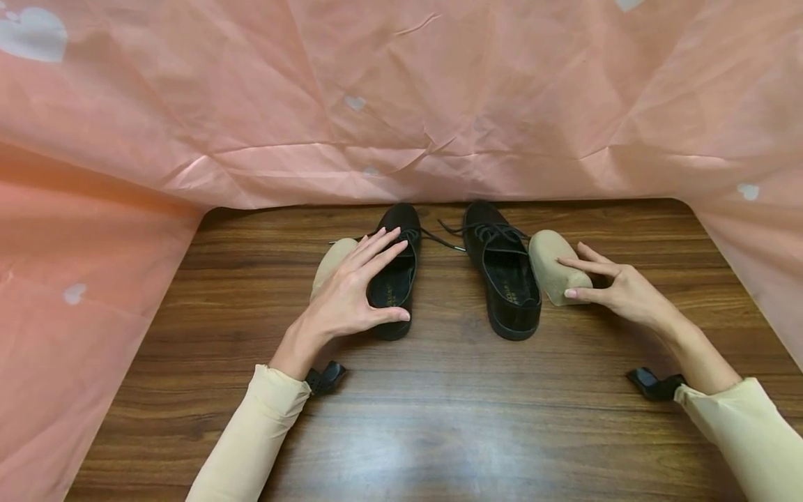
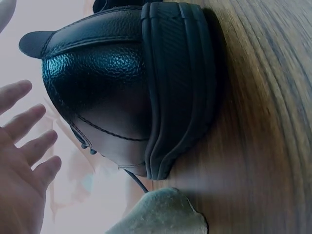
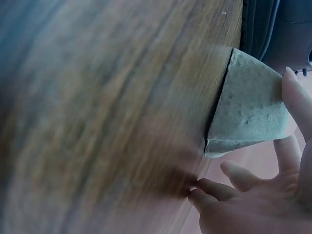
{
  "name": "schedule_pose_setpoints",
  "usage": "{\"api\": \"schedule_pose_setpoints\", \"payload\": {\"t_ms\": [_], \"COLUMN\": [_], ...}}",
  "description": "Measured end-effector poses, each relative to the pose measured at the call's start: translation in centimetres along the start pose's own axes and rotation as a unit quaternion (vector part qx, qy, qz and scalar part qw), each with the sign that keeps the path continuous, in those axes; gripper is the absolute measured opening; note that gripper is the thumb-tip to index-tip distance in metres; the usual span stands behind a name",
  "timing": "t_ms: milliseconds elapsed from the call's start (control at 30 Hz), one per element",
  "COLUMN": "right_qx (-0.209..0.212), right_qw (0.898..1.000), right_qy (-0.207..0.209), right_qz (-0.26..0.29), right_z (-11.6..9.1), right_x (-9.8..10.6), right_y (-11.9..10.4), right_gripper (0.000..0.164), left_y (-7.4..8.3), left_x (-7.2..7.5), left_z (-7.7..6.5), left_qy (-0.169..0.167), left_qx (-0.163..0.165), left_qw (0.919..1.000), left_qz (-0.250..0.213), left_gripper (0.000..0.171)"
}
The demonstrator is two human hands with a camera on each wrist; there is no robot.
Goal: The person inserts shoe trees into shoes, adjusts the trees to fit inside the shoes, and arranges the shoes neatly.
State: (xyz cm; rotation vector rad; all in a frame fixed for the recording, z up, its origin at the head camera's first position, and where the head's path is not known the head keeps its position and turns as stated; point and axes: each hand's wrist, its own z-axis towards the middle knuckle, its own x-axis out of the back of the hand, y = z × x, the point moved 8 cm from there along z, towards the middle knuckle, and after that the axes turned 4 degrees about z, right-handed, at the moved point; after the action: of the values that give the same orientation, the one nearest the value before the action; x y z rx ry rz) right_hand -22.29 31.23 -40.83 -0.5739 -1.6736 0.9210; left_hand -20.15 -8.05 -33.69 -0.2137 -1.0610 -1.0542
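Note:
Two black lace-up shoes [image 1: 511,307] stand on the wooden table, toes pointing away and laces loose. My left hand [image 1: 345,293] is spread over the left shoe [image 1: 394,317], thumb and fingers apart. Partly hidden behind that hand lies a beige moulded shoe insert [image 1: 327,268]. In the left wrist view its fingers [image 2: 29,122] are apart from the shoe heel [image 2: 97,87]. Beside the right shoe sits a second beige shoe insert [image 1: 552,261]. My right hand [image 1: 621,286] touches its top with extended thumb and index finger; its other fingers spread to the right, low near the table.
A pink cloth [image 1: 401,104] with pale hearts hangs behind the table's back edge and along the sides. Dark wrist straps [image 1: 655,385] are on both wrists. The brown wooden tabletop [image 1: 439,404] extends in front of the shoes.

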Motion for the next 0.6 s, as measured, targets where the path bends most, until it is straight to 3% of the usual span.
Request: {"api": "schedule_pose_setpoints", "payload": {"t_ms": [267, 600], "right_qx": [-0.013, -0.007], "right_qw": [1.000, 0.999], "right_qy": [0.002, 0.041], "right_qz": [0.000, -0.001], "right_z": [0.0, 0.1], "right_x": [0.0, 0.6], "right_y": [0.1, 0.0], "right_gripper": [0.061, 0.054], "left_y": [0.4, 1.2], "left_x": [-0.7, -1.4], "left_z": [0.5, 1.2], "left_qy": [-0.015, -0.015], "left_qx": [-0.007, -0.021], "left_qw": [0.9998, 0.9997], "left_qz": [-0.012, 0.000], "left_gripper": [0.111, 0.108]}}
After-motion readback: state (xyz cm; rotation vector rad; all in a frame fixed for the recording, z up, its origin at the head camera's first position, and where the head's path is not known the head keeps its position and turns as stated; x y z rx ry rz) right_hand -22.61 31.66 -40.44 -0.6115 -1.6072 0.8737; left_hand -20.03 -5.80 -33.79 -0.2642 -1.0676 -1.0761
